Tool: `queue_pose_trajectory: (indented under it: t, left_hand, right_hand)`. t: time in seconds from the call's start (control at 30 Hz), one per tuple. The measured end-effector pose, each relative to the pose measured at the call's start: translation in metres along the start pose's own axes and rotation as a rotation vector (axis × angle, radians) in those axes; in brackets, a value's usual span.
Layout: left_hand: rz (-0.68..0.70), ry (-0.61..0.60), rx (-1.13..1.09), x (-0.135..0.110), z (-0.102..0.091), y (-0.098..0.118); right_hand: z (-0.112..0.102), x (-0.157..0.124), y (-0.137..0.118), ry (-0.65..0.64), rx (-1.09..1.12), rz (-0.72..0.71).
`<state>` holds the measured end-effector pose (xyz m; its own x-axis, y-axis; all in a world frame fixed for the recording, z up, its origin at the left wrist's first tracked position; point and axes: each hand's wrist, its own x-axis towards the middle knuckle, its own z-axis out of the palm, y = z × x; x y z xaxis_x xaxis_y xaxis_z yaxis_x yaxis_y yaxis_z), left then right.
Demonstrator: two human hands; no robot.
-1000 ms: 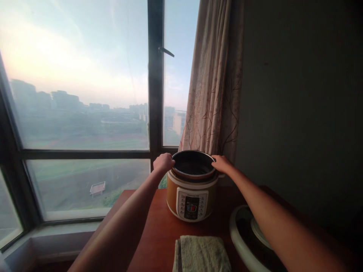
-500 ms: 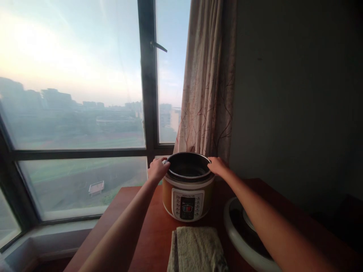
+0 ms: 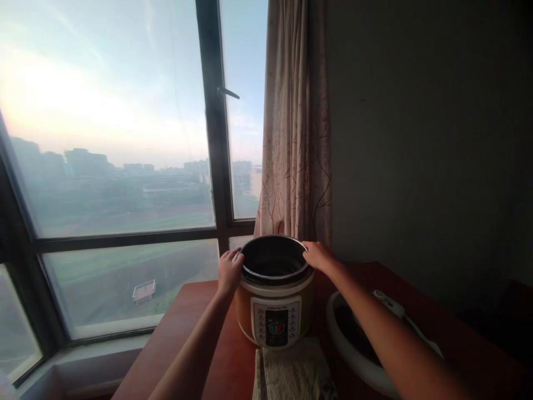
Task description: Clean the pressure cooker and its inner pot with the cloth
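Observation:
A dark inner pot (image 3: 275,258) with a shiny rim sits in the top of a rice cooker (image 3: 245,316), which has a white front panel with buttons and a display. My left hand (image 3: 230,269) is closed on the left side of the pot's rim, thumb over the edge. On the opposite side, my right hand (image 3: 317,255) grips the rim, with most of its fingers out of sight. How far the pot is raised in the cooker I cannot tell.
A folded towel (image 3: 291,369) lies in front of the cooker on the reddish-brown table (image 3: 195,311). To the right, partly behind my right forearm, rests a round white-rimmed lid (image 3: 339,333). Behind stand a curtain (image 3: 287,139) and a window (image 3: 125,233).
My view has tilted, so the cooker and window appear lower. Both hands keep hold of the pot's rim. More of a white part beside the lid shows past my right forearm.

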<state>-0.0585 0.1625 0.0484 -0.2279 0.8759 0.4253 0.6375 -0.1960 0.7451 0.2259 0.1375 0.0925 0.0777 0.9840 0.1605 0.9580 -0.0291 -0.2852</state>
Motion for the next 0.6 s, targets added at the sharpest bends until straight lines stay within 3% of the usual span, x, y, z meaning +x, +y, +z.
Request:
queue_pose_trajectory:
  t: [0.23, 0.4, 0.5, 0.6]
  left_hand:
    - [-0.022, 0.037, -0.119, -0.006, -0.002, -0.001]
    - [0.008, 0.076, -0.204, -0.006, 0.0, -0.005]
    - [0.005, 0.136, -0.309, -0.013, 0.002, -0.01]
    - [-0.074, 0.191, -0.486, -0.028, 0.004, -0.022]
  right_hand:
    - [0.005, -0.003, 0.001, 0.084, 0.078, -0.013]
    - [0.023, -0.007, 0.011, 0.235, 0.18, -0.063]
    - [0.038, -0.019, 0.033, 0.335, 0.242, -0.117]
    - [0.054, -0.037, 0.073, 0.42, 0.269, -0.124]
